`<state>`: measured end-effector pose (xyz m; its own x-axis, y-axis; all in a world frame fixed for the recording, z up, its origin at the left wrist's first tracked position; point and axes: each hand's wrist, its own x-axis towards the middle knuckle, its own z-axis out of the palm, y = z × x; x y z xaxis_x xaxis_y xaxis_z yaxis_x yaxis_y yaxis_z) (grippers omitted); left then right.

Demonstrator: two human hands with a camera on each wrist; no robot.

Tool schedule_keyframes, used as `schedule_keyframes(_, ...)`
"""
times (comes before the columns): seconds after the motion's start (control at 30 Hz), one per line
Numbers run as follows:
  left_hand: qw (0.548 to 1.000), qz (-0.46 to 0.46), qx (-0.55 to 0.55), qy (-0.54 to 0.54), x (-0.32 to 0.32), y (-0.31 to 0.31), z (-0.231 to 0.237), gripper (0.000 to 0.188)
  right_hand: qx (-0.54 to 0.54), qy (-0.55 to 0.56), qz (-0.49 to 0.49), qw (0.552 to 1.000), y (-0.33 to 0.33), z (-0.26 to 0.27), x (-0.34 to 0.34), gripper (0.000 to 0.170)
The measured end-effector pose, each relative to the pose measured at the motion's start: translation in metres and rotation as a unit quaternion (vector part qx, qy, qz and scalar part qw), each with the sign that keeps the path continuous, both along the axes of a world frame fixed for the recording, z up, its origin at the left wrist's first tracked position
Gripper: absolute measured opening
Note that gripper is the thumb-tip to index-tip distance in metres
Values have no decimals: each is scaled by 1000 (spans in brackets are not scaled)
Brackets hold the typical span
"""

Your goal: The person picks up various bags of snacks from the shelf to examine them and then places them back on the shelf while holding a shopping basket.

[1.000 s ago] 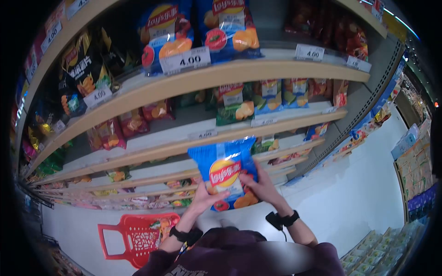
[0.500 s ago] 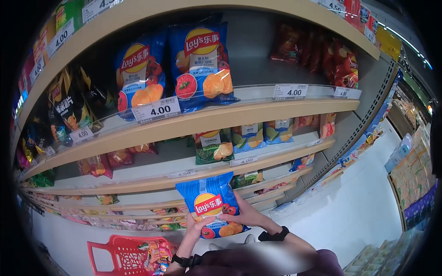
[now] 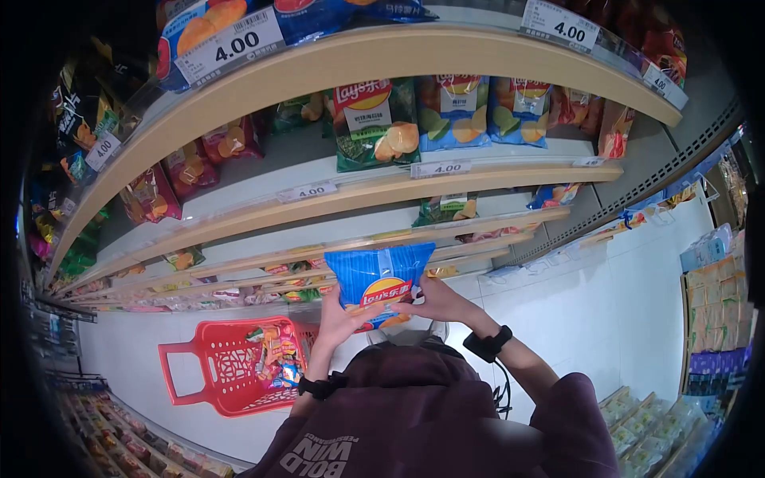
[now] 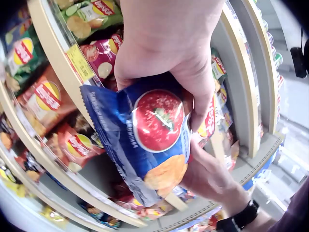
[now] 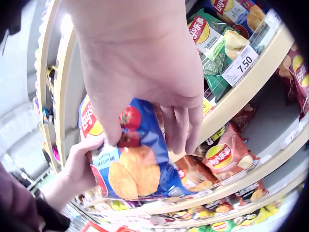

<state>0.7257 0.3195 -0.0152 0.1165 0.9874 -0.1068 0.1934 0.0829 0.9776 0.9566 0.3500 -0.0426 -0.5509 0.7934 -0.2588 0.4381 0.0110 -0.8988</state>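
Both hands hold a blue bag of Lay's potato chips [image 3: 378, 271] upright in front of the person's body. The left hand [image 3: 344, 320] grips its left side, thumb across the front. On the right side, the right hand [image 3: 442, 303] does the same, fingers behind the bag. In the left wrist view the chip bag [image 4: 145, 135] shows a red sauce bowl and a chip on its print. Close up in the right wrist view, the right thumb presses the bag [image 5: 137, 171] near printed tomatoes while the other fingers reach behind it.
Shelves [image 3: 343, 187] of chip bags with price tags curve ahead. A red shopping basket [image 3: 203, 358] holding colourful snack packs stands on the floor at the left. Stacked goods [image 3: 717, 307] line the far right, and white floor [image 3: 574, 319] lies between.
The head view first tilted up toward the upper shelf, then down again. Both hands keep hold of the chip bag, whose top now leans away and whose lower front is more covered by the hands.
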Motion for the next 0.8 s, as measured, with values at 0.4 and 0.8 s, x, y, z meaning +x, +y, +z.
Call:
schedule_keyframes(0.4, 999, 7, -12, 41, -50, -37, -32, 54, -14, 80, 64, 995, -29, -45, -56, 74)
schedule_keyframes(0.8, 963, 84, -179, -184, -67, -30, -40, 45, -116, 181, -174, 961, -46, -21, -94, 95)
